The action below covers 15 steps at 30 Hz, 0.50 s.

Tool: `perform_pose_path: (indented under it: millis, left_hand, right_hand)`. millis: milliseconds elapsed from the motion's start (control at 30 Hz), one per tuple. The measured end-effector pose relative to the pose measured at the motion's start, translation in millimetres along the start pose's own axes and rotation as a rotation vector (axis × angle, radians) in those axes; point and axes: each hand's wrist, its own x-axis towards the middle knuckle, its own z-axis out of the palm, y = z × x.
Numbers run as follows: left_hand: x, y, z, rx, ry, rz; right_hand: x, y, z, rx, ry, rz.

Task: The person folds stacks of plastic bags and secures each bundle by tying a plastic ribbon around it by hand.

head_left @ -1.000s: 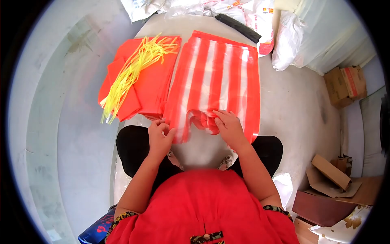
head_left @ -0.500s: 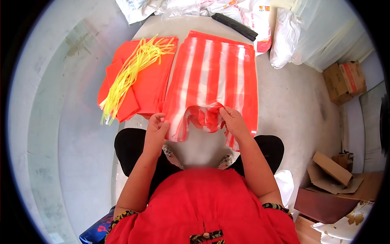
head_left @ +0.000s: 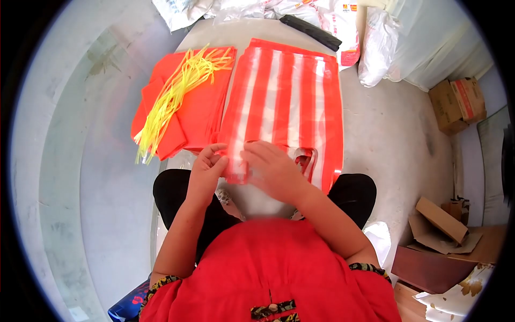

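A stack of red-and-white striped plastic bags lies flat in front of me, its handle ends towards my body. At the near left corner, my left hand pinches the edge of the left handle strip between thumb and fingers. My right hand reaches across the bag's mouth, palm down, its extended fingers at the same strip; its thumb is hidden. To its right, the other handle is partly folded open. Left of the stack are folded red bags, with a bundle of yellow ties across them.
A black roll lies at the table's far edge, near white printed sacks. A white wrapped bundle stands behind on the right. Cardboard boxes are on the floor to the right, with an opened carton nearer me.
My right hand has let go of the loose red film at the bag's mouth and moved left to the left handle. The left hand stays at the corner.
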Motion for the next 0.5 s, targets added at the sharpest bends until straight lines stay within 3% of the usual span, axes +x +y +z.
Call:
perform_pose_path:
  millis: [367, 500]
  left_hand:
    - [3.8, -15.8, -19.9, 0.021, -0.021, 0.002]
    - [22.0, -24.6, -27.3, 0.351, -0.008, 0.145]
  right_hand:
    - [4.5, -2.7, 38.4, -0.155, 0.043, -0.112]
    - [6.2, 4.0, 34.3, -0.094, 0.07, -0.01]
